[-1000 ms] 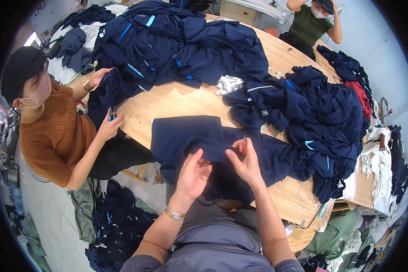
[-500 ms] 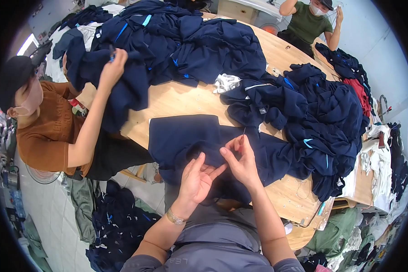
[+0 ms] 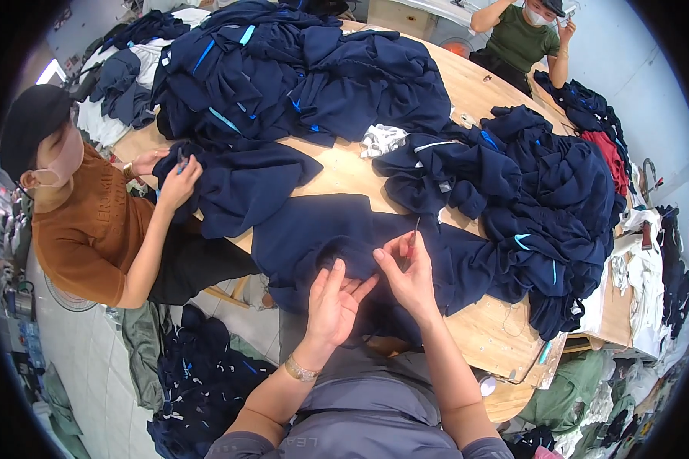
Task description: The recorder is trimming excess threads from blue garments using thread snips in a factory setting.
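Observation:
A dark navy garment (image 3: 298, 229) lies spread on the table edge in front of me. My left hand (image 3: 331, 304) is palm up over its near part, fingers stretched and thumb apart, beside a rounded fold of the cloth. Close to those fingertips, my right hand (image 3: 412, 281) grips a small red-handled tool (image 3: 414, 236) with a thin metal tip pointing up and away. Its lower part is hidden in the fingers, so its exact kind is unclear.
Large heaps of navy garments lie at the far side (image 3: 298, 76) and right (image 3: 543, 199) of the wooden table (image 3: 482, 336). A white cloth (image 3: 383, 141) sits between them. A co-worker in brown (image 3: 92, 237) handles navy cloth at left; another person (image 3: 517, 38) is at the far right.
The co-worker at left has lowered the raised navy cloth onto the table, and both their hands now show on it. My own hands have barely moved.

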Available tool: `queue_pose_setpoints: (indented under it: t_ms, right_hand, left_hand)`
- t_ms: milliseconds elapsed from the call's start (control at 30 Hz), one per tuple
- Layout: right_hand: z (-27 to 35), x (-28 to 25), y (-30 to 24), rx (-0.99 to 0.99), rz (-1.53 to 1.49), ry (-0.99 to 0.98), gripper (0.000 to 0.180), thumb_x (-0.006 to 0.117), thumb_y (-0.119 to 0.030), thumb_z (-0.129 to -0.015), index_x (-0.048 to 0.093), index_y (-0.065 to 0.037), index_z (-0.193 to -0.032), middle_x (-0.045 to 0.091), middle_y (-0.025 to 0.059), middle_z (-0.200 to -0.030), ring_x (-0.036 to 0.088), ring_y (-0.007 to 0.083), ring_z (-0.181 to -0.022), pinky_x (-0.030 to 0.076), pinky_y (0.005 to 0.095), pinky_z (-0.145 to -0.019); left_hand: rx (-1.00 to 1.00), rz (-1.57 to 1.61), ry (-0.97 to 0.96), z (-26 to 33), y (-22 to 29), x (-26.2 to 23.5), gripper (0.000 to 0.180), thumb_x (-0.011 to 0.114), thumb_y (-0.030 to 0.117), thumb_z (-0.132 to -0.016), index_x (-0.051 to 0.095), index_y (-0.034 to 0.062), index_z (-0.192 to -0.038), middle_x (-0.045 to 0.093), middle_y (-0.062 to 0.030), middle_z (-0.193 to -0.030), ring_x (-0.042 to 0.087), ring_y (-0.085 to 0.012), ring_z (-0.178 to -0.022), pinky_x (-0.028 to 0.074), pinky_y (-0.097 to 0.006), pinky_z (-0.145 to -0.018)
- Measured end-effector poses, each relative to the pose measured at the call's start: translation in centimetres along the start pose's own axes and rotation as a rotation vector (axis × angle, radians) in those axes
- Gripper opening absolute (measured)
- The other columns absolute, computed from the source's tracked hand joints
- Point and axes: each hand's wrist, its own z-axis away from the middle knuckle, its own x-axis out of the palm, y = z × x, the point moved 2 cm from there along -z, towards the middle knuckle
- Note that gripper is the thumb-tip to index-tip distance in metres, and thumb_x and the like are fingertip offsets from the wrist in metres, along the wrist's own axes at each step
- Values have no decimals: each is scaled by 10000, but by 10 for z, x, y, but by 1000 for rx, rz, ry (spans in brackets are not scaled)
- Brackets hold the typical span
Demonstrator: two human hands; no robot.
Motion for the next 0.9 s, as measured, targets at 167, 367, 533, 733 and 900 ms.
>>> queue_pose_setpoints:
  t_ms: [167,367,533,733,900]
  right_hand:
    - [0,-1,-2,33,1,11,312,664,-62,-801,353,-83,-810,521,28,-758,474,72,-694,394,199,-646]
    - [2,-4,-6,71,-166,21,333,684,-104,-799,352,-91,-784,503,8,-707,438,56,-636,377,192,-587]
    - [4,-3,-16,147,-328,9,332,682,-91,-801,350,-99,-793,511,6,-721,447,48,-651,384,185,-603]
    - [5,-1,-15,115,-283,5,329,680,-95,-804,351,-95,-787,513,6,-727,442,45,-648,384,183,-589]
    - [6,-2,-15,77,-197,7,322,679,-99,-802,359,-82,-775,511,9,-718,425,46,-635,377,189,-564]
  left_hand:
    - [54,-99,-34,1,-1,1,168,454,112,-937,488,22,-1074,584,-102,-1060,582,-183,-1003,478,-403,-924]
    - [10,-129,-30,2,0,0,179,480,74,-906,487,17,-1076,588,-92,-1037,597,-162,-940,528,-356,-840]
    - [-115,-9,60,2,2,-1,48,527,33,-876,513,79,-879,599,-24,-892,593,-115,-800,538,-379,-783]
    - [-145,20,50,3,2,3,64,537,42,-876,526,80,-927,596,-14,-926,585,-105,-817,538,-341,-758]
    - [-70,-111,21,4,2,6,203,549,2,-858,502,62,-1047,576,-34,-999,580,-117,-867,535,-311,-746]
